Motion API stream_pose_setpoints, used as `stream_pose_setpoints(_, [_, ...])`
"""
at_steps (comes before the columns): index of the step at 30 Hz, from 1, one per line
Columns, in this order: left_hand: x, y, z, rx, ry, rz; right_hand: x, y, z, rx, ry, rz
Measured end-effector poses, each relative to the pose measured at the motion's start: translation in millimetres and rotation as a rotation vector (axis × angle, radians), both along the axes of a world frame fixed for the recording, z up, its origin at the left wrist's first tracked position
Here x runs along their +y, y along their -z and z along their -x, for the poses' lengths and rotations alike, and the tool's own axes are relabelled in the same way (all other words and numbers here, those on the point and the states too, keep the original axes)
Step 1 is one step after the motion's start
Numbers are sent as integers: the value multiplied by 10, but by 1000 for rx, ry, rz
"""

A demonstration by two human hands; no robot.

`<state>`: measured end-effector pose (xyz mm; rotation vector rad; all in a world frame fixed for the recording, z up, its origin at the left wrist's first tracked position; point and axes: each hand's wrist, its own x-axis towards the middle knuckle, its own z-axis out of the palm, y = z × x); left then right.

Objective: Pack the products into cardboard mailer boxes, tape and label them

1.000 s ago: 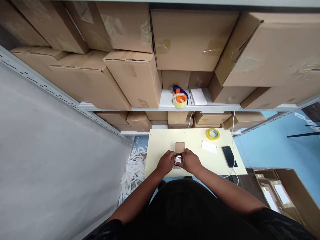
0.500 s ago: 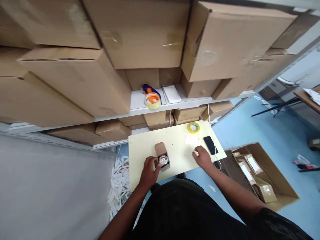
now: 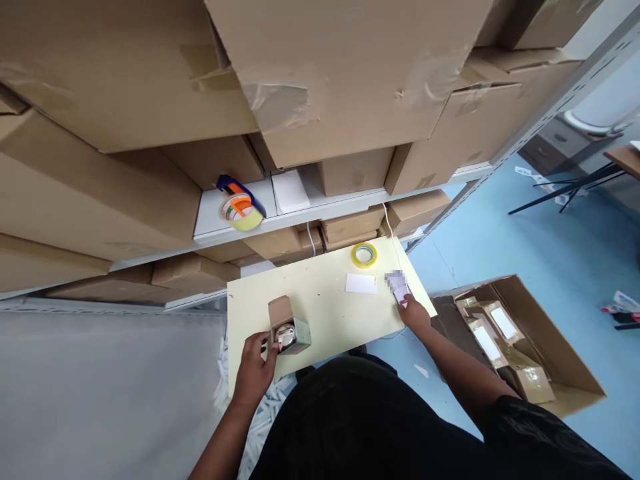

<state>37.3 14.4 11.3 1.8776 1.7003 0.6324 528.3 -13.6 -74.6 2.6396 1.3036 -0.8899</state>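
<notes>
A small open carton stands on the pale yellow table, its brown flap raised and a shiny rounded metallic object inside. My left hand grips the carton's left side, fingers and thumb curled round the edge. Toward the table's right end lies a smartphone with its screen lit, part of it blurred out. My right hand is closed on the phone's near end, with fingers over the screen. A white slip and a roll of yellow tape lie left of the phone.
Shelves of large cardboard boxes rise behind the table. A tape dispenser and a white stack of paper sit on a shelf. On the floor at right stands a big open carton holding smaller packages. White paper scraps lie at lower left.
My right hand has moved from the bare tabletop onto the phone, and its dark screen is now lit. My left hand stays at the small carton. The view has shifted right.
</notes>
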Motion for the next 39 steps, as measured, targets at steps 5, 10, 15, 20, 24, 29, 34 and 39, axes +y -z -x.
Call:
stream_pose_setpoints(5, [-30, 49, -59, 15, -60, 16, -204, -15, -174, 20, -47, -52])
stream_pose_setpoints(10, [-55, 86, -87, 2, -126, 52, -356, -55, -219, 85, -103, -72])
stream_pose_setpoints(15, [-62, 103, -126, -25, -173, 65, -394, -131, 95, 251, -217, -146])
stream_pose_setpoints(20, [-116, 125, -159, -51, -181, 67, -172, -399, 721, 477, -369, -230])
stream_pose_setpoints(24, [-154, 95, -141, -39, -128, 8, 128, -798, 1342, 555, -593, -384])
stream_pose_setpoints(29, [-185, 34, -105, -58, -48, -2, 453, -1209, 2209, 446, -1042, -544])
stream_pose_setpoints(34, [-235, 41, -50, -165, 27, 44, 624, -1326, 2871, 206, -1152, -338])
stream_pose_setpoints(39, [-305, 98, 32, -309, 58, 120, 636, -1404, 3107, 55, -1070, -203])
